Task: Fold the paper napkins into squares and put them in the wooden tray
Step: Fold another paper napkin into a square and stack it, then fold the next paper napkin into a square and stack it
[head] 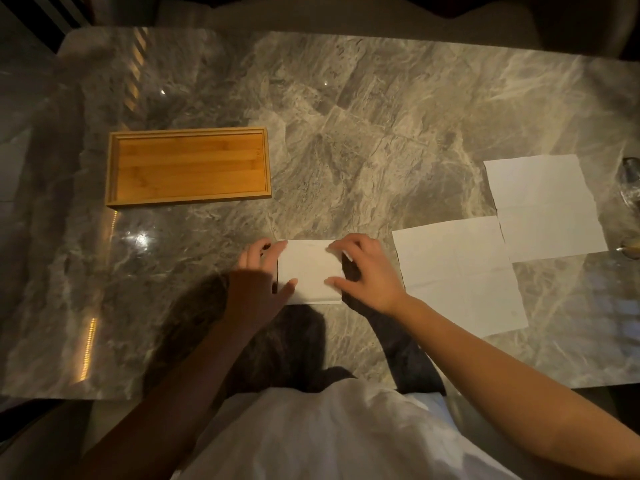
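A white paper napkin [310,271], folded to a small square, lies on the marble table near its front edge. My left hand [258,282] rests on its left side, thumb and fingers pinching that edge. My right hand [367,271] grips its right edge between thumb and fingertips. The wooden tray [188,199] sits on the table's left half, beyond my hands, with nothing in it. Two unfolded napkins lie flat to the right: one close by [460,275], another farther right [547,206].
A clear glass object [630,188] stands at the right edge of the grey marble table [346,133], partly cut off. A second small item [631,249] sits just below it. My white shirt fills the bottom of the view.
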Tool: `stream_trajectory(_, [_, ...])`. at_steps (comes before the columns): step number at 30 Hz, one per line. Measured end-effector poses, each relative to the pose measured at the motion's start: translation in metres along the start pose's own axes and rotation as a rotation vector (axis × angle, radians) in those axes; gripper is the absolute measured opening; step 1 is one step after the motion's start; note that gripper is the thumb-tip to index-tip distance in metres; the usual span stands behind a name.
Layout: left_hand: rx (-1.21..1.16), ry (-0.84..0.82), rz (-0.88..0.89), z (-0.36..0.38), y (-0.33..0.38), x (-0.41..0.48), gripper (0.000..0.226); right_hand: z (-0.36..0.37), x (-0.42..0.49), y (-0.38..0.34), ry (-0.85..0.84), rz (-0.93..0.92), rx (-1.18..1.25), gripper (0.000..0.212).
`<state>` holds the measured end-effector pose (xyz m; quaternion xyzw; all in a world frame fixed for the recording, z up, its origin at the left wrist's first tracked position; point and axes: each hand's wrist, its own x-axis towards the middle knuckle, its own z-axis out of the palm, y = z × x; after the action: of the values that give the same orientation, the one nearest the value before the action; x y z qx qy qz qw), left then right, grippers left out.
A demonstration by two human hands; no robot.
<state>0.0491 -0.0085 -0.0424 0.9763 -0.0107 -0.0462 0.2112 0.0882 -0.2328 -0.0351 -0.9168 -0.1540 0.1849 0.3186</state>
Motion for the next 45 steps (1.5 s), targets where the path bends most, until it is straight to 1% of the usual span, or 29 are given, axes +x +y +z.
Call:
stream_trajectory(1, [0.067,-0.027,0.042,0.001,-0.002,-0.001,0.065,0.0,-0.001,0.002,-0.056,-0.046,-0.108,0.061])
stream_trajectory(3, [0.155,-0.111,0.07,0.004,-0.006,-0.002,0.071,0.003,-0.002,0.003,-0.118,-0.067,-0.234,0.069])
stream_trajectory(6, [0.205,-0.203,0.055,0.01,-0.012,-0.004,0.077,0.006,-0.003,0.004,-0.118,-0.045,-0.291,0.07])
stream_trajectory(10, [0.213,-0.216,0.054,0.014,-0.017,-0.009,0.079,0.008,-0.003,0.007,-0.141,-0.023,-0.368,0.07])
stream_trajectory(14, [0.158,-0.184,0.072,0.017,-0.019,-0.015,0.081,0.009,-0.004,0.009,-0.128,-0.019,-0.384,0.069])
stream_trajectory(18, [0.175,-0.189,0.029,0.019,-0.016,-0.017,0.082,0.01,-0.003,0.01,-0.135,-0.01,-0.405,0.069])
stream_trajectory(22, [0.187,-0.2,0.03,0.017,-0.016,-0.017,0.085,0.01,-0.002,0.01,-0.132,-0.004,-0.409,0.068])
stream_trajectory(24, [0.187,-0.212,0.026,0.018,-0.015,-0.016,0.085,0.01,-0.002,0.009,-0.132,0.002,-0.387,0.068])
stream_trajectory(26, [0.189,-0.223,-0.003,0.017,-0.013,-0.013,0.085,0.01,-0.003,0.008,-0.117,0.017,-0.312,0.067])
stream_trajectory(28, [0.195,-0.203,-0.023,0.013,-0.009,-0.007,0.081,0.008,-0.003,0.006,-0.079,0.032,-0.197,0.063])
stream_trajectory(32, [0.135,-0.037,0.053,0.002,0.003,0.0,0.068,0.003,-0.003,0.007,0.019,0.017,-0.07,0.049])
stream_trajectory(34, [0.02,0.026,0.118,-0.002,0.013,0.001,0.053,0.0,-0.006,0.008,0.059,0.004,-0.041,0.04])
stream_trajectory(36, [-0.093,0.064,0.195,-0.003,0.028,0.003,0.031,-0.002,-0.012,0.009,0.075,-0.004,0.006,0.03])
stream_trajectory(38, [-0.144,0.078,0.255,-0.002,0.045,0.005,0.016,-0.004,-0.018,0.012,0.082,-0.008,0.041,0.023])
stream_trajectory(41, [-0.15,0.056,0.288,0.007,0.073,0.007,0.012,-0.012,-0.03,0.021,0.112,-0.026,0.036,0.019])
stream_trajectory(45, [-0.114,-0.019,0.327,0.021,0.104,0.004,0.017,-0.032,-0.05,0.045,0.138,-0.024,0.044,0.018])
